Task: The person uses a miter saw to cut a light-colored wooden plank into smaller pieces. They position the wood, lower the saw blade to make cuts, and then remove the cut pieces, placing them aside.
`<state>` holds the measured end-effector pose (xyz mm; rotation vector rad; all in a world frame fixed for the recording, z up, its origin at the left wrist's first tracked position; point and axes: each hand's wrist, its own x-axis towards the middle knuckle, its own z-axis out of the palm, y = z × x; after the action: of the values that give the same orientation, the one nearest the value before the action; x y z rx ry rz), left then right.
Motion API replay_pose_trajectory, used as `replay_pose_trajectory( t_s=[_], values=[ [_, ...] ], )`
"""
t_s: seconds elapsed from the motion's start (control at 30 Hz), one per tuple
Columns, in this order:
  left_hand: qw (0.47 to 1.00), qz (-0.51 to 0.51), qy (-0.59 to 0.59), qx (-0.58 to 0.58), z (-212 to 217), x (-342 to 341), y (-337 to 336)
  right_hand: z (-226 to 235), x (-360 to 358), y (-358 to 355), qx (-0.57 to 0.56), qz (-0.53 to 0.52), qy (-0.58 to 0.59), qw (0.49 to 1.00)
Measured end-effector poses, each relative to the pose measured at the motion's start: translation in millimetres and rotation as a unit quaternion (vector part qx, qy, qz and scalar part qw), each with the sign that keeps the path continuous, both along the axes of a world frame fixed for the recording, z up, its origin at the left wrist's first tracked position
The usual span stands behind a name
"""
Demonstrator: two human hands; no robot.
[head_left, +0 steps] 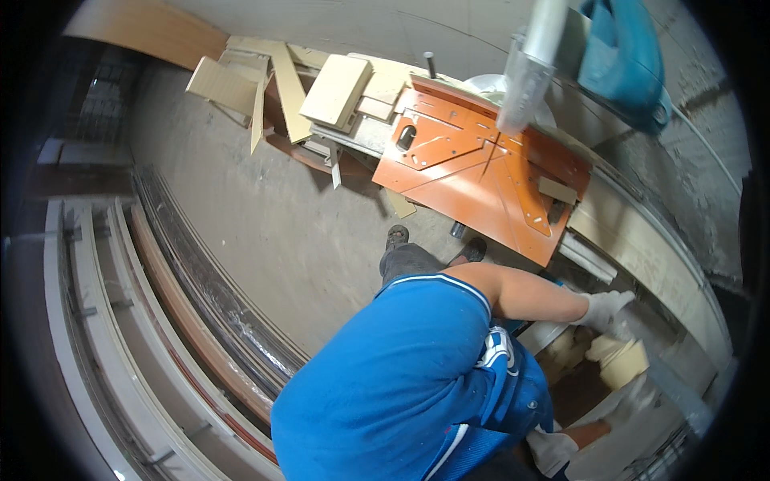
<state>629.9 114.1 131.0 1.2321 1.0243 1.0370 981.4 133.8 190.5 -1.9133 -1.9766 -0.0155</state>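
Head view, down at the work: the person's left hand (pixel 603 310), in a whitish glove, reaches out from a bare forearm just above a chunky pale-yellow block (pixel 624 365), while the blurred right hand (pixel 634 403) is just below that block, which thus sits between the two; the blur hides the fingers, so I cannot tell whether either hand is spread or closed on anything, the block included. On the body side of the hands, next to the block, lie more pale pieces (pixel 565 351). Left of both hands spreads the person's blue shirt (pixel 385 369). Up and left from the left hand is an orange plate (pixel 457 196) with slots and holes, a small tan offcut (pixel 557 190) resting near its right end, and above that a teal power tool (pixel 618 72). Farther up-left, beyond the plate, a thick pale slab (pixel 335 90) lies among scrap boards (pixel 290 88). Farthest left of the hands, past the grey floor (pixel 265 224), long profiles (pixel 210 280) lie side by side
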Motion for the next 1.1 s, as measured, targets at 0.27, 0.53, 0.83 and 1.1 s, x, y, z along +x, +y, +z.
replay_pose_trajectory(
  t_s=[0.27, 0.53, 0.83, 1.1],
  values=[
    [0.996, 0.027, -0.052, 0.074, 0.8, -194.2, -150.1, -33.2, -191.6, -65.7, -0.164, 0.034, 0.242, 0.956],
    [0.864, 0.44, -0.127, -0.21, -120.8, -559.8, -539.5, -94.9, -748.7, -326.6, -0.533, 0.403, 0.22, 0.711],
    [0.516, 0.809, -0.141, -0.243, -330.3, -1069.7, -931.6, -263.6, -1436.6, -559.5, -0.458, 0.484, 0.225, 0.711],
    [0.52, 0.676, -0.437, -0.284, -430.5, -1295.5, -937.4, -375.0, -1706.0, -509.5, -0.495, 0.36, 0.229, 0.757]
  ],
)
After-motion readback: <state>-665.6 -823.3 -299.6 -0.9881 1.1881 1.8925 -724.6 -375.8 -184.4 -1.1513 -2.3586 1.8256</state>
